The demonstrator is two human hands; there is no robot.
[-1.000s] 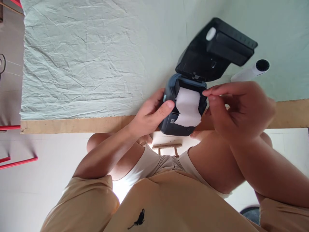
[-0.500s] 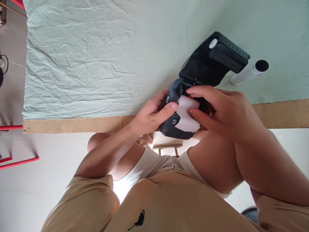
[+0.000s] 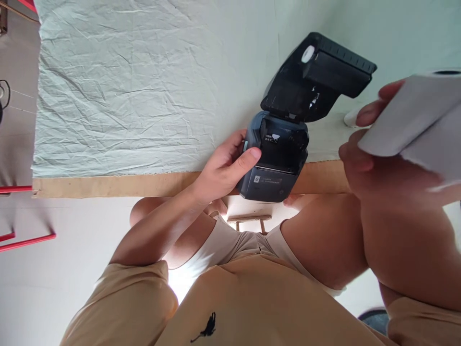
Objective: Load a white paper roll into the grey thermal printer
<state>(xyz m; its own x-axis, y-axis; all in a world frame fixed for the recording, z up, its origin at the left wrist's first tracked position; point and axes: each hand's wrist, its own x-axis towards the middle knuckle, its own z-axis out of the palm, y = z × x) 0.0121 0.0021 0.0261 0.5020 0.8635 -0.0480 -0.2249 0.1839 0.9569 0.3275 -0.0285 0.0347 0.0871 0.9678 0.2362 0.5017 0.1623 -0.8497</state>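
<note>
My left hand (image 3: 225, 168) grips the left side of a small black label printer (image 3: 275, 182), its thumb resting over the inner rim. The printer's lid (image 3: 291, 84) is swung up and back, with a white round piece on its inner side. Inside the body, the paper bay lies exposed, with a small printed label on its wall. Off to the right, my right hand (image 3: 378, 168) is closed around a white paper roll (image 3: 399, 117), held up near the camera and cut off by the frame edge. A loose paper end hangs from the roll.
A pale green cloth (image 3: 126, 96) covers the table, whose bare wooden edge (image 3: 115, 186) runs along the front. A white cylinder (image 3: 350, 118) stands on the cloth, mostly hidden behind my right hand. Red metal bars (image 3: 32, 242) show at the lower left.
My right hand has lifted the paper roll out of the printer and carried it right, towards the camera. My left hand keeps its hold; the printer has shifted slightly.
</note>
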